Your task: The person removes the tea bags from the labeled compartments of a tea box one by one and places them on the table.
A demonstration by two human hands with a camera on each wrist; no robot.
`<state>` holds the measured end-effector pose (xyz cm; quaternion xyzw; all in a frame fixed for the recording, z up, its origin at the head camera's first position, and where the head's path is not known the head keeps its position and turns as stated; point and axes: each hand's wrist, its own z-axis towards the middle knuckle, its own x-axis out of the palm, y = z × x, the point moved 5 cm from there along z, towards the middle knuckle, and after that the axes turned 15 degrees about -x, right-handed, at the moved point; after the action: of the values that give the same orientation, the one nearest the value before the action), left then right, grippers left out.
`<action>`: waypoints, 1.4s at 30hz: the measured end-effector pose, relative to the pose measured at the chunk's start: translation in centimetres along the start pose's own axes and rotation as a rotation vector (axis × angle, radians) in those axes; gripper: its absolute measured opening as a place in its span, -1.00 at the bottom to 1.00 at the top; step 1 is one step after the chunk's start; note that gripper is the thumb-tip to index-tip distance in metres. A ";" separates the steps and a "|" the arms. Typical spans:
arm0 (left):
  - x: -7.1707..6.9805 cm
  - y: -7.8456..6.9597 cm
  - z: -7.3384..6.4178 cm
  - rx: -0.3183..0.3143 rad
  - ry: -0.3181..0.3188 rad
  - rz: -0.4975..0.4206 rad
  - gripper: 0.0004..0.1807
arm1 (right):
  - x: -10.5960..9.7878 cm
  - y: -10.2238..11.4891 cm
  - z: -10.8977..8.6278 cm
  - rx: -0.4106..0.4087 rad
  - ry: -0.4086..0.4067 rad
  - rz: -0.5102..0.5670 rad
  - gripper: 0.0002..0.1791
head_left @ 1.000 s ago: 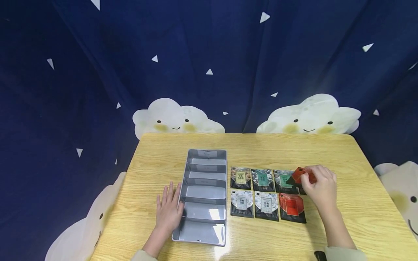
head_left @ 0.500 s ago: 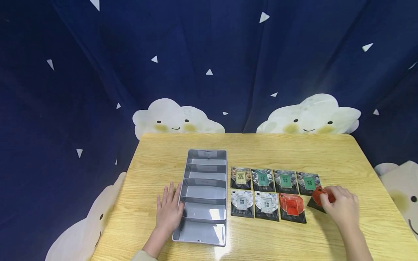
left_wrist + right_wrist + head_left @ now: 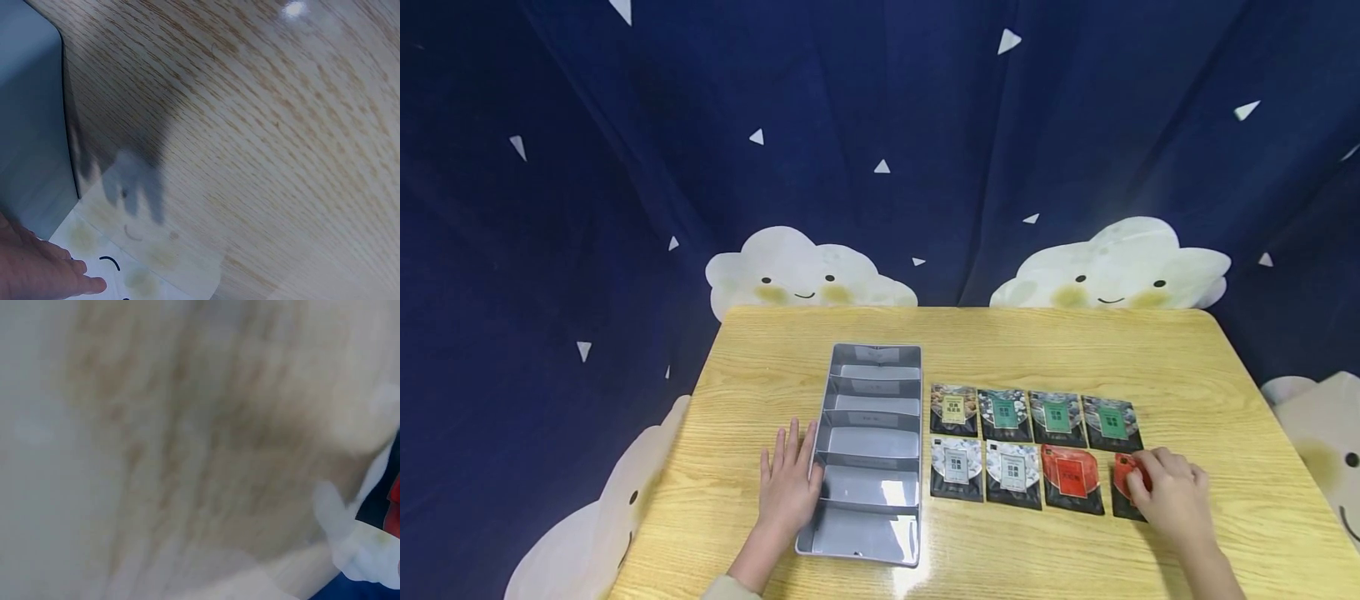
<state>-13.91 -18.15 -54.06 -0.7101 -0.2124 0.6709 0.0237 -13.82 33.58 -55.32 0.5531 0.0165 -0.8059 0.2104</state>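
My right hand is at the right end of the near row, its curled fingers and thumb on a red-and-black tea sachet that lies on the table, its right part covered by the hand. Left of it lies another red tea sachet. Fingers straight, my left hand rests beside the grey divided tray, thumb at its left wall. The left wrist view shows the fingers next to the tray's side. In the right wrist view the sachet's details cannot be made out.
Two white-labelled sachets continue the near row leftward. Behind them lie a yellow-labelled sachet and three green-labelled sachets. The wooden table ends at a dark blue curtain with cloud prints.
My right hand has carried the red sachet from above the far row, rightward and toward me, down onto the table at the near row's right end. The left hand has stayed still.
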 end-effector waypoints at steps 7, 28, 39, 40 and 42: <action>0.0 0.1 0.0 0.000 -0.003 0.002 -0.36 | 1.5 -0.3 -0.6 0.010 0.015 0.002 -0.80; 0.0 0.0 0.0 0.006 -0.019 -0.002 -0.36 | 3.9 -0.4 -0.9 0.074 0.008 0.026 -0.79; 0.1 0.1 0.0 0.003 -0.021 0.003 -0.36 | 3.7 -0.4 -1.0 0.127 -0.018 0.016 -0.69; 0.1 0.1 0.1 0.004 -0.021 0.005 -0.36 | 3.7 -0.4 -1.0 0.130 -0.019 0.016 -0.69; 0.1 0.1 0.1 0.006 -0.021 0.009 -0.35 | 3.6 -0.3 -0.9 0.135 -0.025 0.019 -0.67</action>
<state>-13.98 -18.22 -54.19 -0.7040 -0.2075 0.6789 0.0208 -14.20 32.95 -58.97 0.5562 -0.0457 -0.8099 0.1805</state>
